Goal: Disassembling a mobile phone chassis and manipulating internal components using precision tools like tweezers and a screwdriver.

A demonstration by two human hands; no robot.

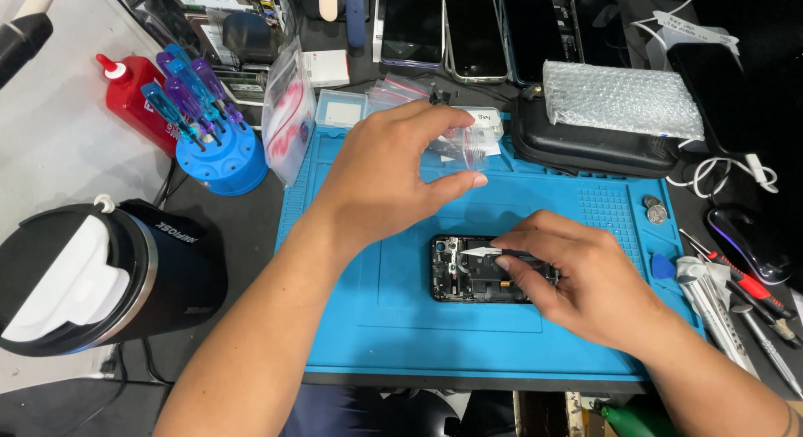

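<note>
Bright, even overhead light; sharp focus.

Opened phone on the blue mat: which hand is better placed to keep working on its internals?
Right. The right hand rests over the opened phone with tweezers pointed into its upper end. The left hand is raised above the blue mat, pinching a small clear bag.

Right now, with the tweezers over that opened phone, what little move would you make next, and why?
Probably lower the tweezers in the right hand onto the opened phone: their tip already hovers over its upper inside, and the left hand holds a small clear bag just above.
</note>
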